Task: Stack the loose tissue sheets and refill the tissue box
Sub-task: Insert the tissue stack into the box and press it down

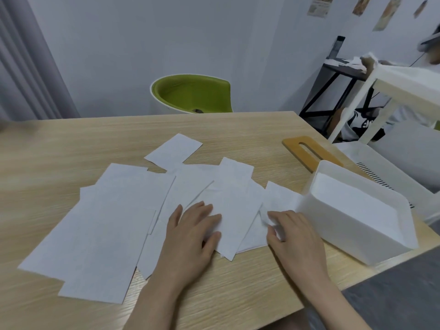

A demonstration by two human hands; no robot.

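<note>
Several loose white tissue sheets [112, 217] lie spread and overlapping across the wooden table [71, 144]. My left hand [190, 236] lies flat on the sheets near the middle, its thumb tucked under the edge of one sheet [233, 210]. My right hand [292, 236] pinches the crumpled corner of a sheet [276, 198] right beside the box. The white plastic tissue box [354, 213] stands open at the right with nothing visible inside. Its wooden lid [309, 151] with a slot lies on the table behind the box.
A green chair [192, 94] stands behind the table's far edge. A white stool or rack [392, 91] and a dark shelf [338, 75] stand at the right. A white appliance [390, 167] sits past the table's right edge. The near right table corner is close to the box.
</note>
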